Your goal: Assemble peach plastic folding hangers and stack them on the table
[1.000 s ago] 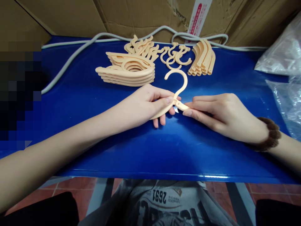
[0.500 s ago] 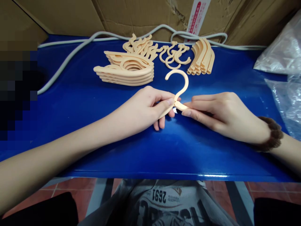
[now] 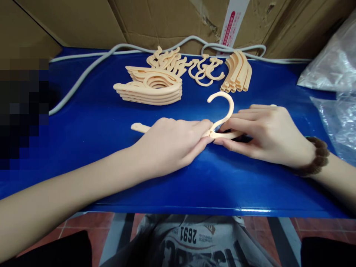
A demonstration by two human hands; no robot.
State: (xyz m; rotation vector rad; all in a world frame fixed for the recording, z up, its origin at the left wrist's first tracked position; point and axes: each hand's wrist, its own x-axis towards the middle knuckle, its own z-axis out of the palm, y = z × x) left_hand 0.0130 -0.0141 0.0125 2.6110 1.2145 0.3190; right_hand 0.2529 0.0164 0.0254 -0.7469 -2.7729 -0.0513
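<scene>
Between my two hands is a cream plastic clothes hanger (image 3: 230, 105), its hook curving up and open to the left. My left hand (image 3: 175, 144) is closed round the left arm of the hanger close to the hook's base; that arm's far end sticks out beyond the hand. My right hand (image 3: 258, 129) pinches the right arm beside the joint, thumb in front and fingers behind. Most of the right arm is hidden under the fingers. Behind the hands lie a stack of cream folded hangers (image 3: 150, 92) and a cluster of loose hooks (image 3: 205, 70).
Curved cream arm pieces (image 3: 237, 72) lie bundled right of the hooks, and a jumbled pile of smaller parts (image 3: 167, 59) sits behind the stack. A white cable (image 3: 91, 66) runs along the blue table's (image 3: 172, 193) back, before cardboard boxes (image 3: 167, 22). Clear plastic bags (image 3: 328, 63) lie right.
The hanger has turned and shifted slightly right and nearer to me. Its left arm now points out leftward past my left hand, which has rolled over it. My right hand has closed in beside the joint.
</scene>
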